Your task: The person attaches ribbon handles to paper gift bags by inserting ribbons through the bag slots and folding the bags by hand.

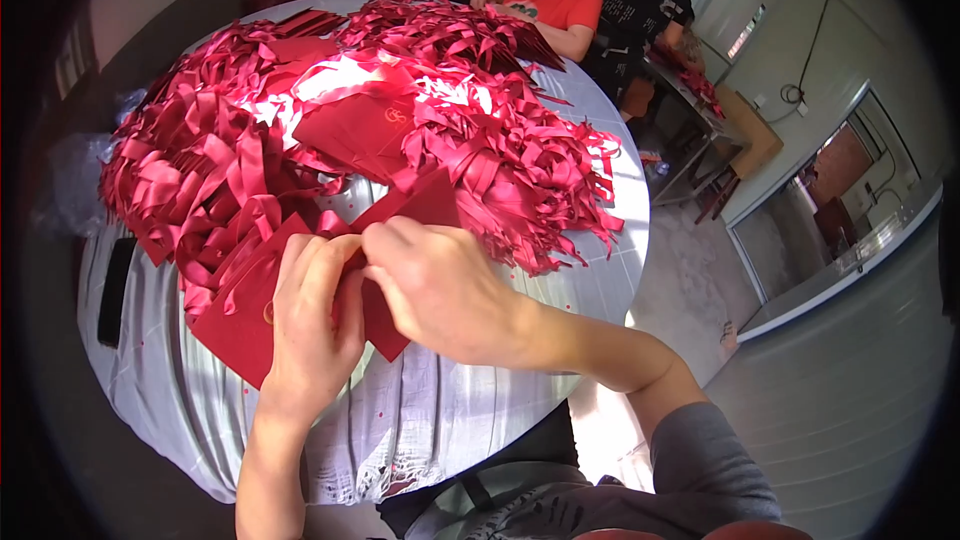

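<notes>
My left hand (315, 305) and my right hand (440, 290) meet over the near part of the round table, fingers pinched together. Between and behind them is a red paper bag (383, 325), one corner showing below the fingers. A short loop of red ribbon (331, 224) shows by my fingertips; the exact pinch point is hidden. Beside my left hand lies another flat red bag (235, 335) with a small gold mark. Past my hands, one more red bag (365, 130) with a gold emblem rests on the heap.
A large heap of red ribbons (510, 170) and bags covers much of the white-clothed table (200, 410). A dark flat object (117, 290) lies at the left edge. Across the table sits a person in a red shirt (560, 0); another in black (630, 5) works at a side table (710, 150).
</notes>
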Motion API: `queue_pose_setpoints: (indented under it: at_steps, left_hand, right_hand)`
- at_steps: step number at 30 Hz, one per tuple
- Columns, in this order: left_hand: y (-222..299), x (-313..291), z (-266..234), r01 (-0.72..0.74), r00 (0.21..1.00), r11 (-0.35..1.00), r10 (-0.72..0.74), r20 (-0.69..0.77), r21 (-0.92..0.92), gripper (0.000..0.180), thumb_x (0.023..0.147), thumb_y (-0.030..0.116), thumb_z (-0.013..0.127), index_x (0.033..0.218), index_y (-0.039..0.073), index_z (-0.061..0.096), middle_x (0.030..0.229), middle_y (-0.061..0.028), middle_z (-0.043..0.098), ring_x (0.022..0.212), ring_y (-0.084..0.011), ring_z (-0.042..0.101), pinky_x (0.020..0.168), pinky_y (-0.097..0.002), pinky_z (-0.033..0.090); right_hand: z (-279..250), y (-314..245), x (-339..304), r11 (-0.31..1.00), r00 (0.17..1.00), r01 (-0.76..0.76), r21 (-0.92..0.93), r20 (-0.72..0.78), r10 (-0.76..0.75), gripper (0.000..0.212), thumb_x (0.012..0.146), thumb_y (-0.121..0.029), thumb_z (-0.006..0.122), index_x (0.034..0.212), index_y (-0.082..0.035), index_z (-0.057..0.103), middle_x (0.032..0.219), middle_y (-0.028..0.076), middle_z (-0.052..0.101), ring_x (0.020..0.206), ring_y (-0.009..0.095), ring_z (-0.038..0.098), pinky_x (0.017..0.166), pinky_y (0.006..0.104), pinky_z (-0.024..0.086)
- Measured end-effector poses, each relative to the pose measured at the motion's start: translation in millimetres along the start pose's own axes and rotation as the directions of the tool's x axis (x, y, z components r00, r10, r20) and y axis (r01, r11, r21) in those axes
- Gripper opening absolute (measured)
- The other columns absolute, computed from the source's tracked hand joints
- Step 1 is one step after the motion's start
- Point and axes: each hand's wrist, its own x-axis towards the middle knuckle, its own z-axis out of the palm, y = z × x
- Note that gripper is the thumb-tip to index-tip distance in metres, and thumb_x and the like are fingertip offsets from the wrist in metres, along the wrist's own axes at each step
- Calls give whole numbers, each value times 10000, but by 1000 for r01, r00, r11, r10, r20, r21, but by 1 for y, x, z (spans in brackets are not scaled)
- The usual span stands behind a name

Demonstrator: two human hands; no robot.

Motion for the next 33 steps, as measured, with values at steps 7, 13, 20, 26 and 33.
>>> queue_pose_setpoints:
  at_steps: [7, 13, 20, 26, 33]
  left_hand:
    - [-3, 0, 1, -7, 1000, 1000, 7, -10, -26, 311, 716, -148, 574, 1011, -51, 570, 811, -158, 539, 765, -315, 505, 682, -394, 432]
    - [0, 1, 5, -56, 998, 998, 55, -25, -23, 321, 702, -149, 576, 1008, -54, 572, 799, -156, 531, 752, -313, 499, 669, -390, 432]
    - [4, -3, 0, -35, 999, 999, 35, -27, 19, 323, 698, -144, 583, 1009, -58, 582, 795, -154, 532, 753, -305, 501, 670, -384, 438]
    - [3, 3, 4, -63, 998, 998, 63, -17, 22, 307, 716, -134, 559, 1009, -47, 584, 824, -163, 538, 778, -331, 506, 694, -405, 433]
    - [0, -4, 7, -83, 996, 992, 81, 29, 96, 294, 724, -20, 556, 1013, -68, 538, 860, -182, 502, 799, -353, 479, 704, -409, 403]
  right_hand:
    - [-1, 7, -9, 999, 1000, 0, -52, 31, 2, 138, 760, 26, 585, 864, 12, 494, 772, 188, 549, 696, 378, 594, 622, 446, 494]
    - [-7, 5, -10, 999, 999, -28, -45, 28, 29, 115, 774, 25, 580, 854, 21, 497, 766, 195, 557, 689, 378, 598, 613, 434, 500]
    - [-2, -9, -12, 996, 996, -87, -31, 6, 88, 89, 814, -11, 574, 846, 22, 497, 720, 191, 562, 632, 390, 586, 552, 456, 465]
    - [-1, -17, -8, 976, 988, -144, -162, 27, 151, 108, 770, -17, 539, 857, 45, 520, 734, 193, 593, 662, 361, 622, 573, 447, 509]
    - [16, -9, -2, 992, 994, -113, -64, -9, 113, 145, 677, -22, 574, 785, 66, 532, 741, 219, 571, 667, 353, 604, 571, 423, 503]
